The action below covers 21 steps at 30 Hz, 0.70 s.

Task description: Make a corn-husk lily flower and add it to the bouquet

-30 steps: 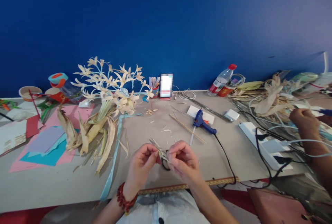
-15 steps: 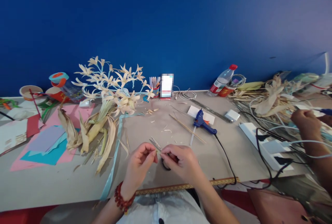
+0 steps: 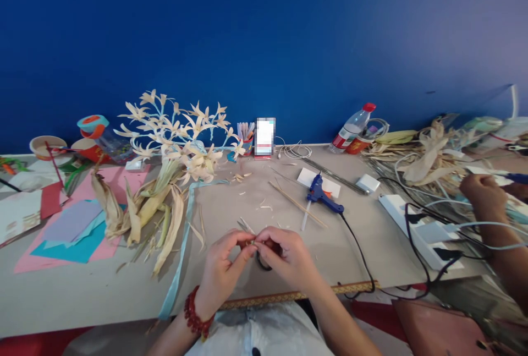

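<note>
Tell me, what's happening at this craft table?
A person seated at the grey table pinches a small pale husk piece between the fingertips of the left hand and right hand. Black-handled scissors sit right under the hands; whether they are gripped is unclear. A blue glue gun lies just beyond, with dried corn husks and pale husk flowers to the left. Another person's hand works at the far right.

A deep blue wall [image 3: 264, 31] fills the whole upper half, from 9 o'clock to 3 o'clock. It is plain and matte. Toward 2 o'clock it becomes paler, almost violet, where more light falls. Below it, a long grey-beige table [image 3: 82, 295] runs from side to side. A patterned golden band [image 3: 289, 296] lines its near edge at 6 o'clock.
</note>
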Motion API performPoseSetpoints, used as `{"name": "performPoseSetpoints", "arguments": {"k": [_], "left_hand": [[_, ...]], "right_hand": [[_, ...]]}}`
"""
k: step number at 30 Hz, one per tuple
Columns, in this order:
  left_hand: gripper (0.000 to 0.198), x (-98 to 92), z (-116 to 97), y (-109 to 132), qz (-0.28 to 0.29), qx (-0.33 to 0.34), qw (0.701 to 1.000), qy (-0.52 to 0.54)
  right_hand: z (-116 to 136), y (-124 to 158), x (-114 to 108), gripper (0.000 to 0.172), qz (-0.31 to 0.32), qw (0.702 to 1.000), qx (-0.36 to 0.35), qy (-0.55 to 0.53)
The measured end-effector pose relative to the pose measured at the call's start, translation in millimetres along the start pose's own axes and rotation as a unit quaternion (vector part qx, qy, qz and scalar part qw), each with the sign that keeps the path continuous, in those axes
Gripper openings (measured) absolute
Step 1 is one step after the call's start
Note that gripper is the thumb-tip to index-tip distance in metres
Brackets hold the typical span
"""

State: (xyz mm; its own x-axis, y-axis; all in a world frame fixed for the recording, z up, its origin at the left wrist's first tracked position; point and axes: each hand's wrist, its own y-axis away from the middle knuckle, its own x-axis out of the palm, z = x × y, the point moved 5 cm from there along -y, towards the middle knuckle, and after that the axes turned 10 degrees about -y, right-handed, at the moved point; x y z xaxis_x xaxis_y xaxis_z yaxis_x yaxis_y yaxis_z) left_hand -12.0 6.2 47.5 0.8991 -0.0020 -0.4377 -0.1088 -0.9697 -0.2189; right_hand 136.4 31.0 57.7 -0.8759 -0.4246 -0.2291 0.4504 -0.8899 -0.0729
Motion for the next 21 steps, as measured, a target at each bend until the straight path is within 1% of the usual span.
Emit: {"name": "performPoseSetpoints", "arguments": {"k": [4,7,11,17,21], "left_hand": [[0.010,-4.6,-4,-2,-0.007,0.022,0.999,-0.045],[0.008,-7.0,-8,-3,-0.005,0.040,0.997,-0.073],[0.009,-7.3,-11,-4,0.000,0.050,0.993,-0.103],[0.009,-6.7,-9,-4,-0.011,0.049,0.992,-0.112],[0.021,-6.5,-7,-3,-0.013,0.070,0.991,-0.113]], "right_hand": [[-3,0,-1,0.013,-0.003,0.999,0.017,-0.034],[-3,-1,-3,0.015,-0.007,0.999,0.023,-0.035],[2,-2,-7,0.016,-0.013,0.999,0.007,-0.030],[4,-1,-12,0.020,-0.037,0.998,0.000,-0.049],[2,0,-13,0.021,-0.043,0.998,0.002,-0.053]]}}
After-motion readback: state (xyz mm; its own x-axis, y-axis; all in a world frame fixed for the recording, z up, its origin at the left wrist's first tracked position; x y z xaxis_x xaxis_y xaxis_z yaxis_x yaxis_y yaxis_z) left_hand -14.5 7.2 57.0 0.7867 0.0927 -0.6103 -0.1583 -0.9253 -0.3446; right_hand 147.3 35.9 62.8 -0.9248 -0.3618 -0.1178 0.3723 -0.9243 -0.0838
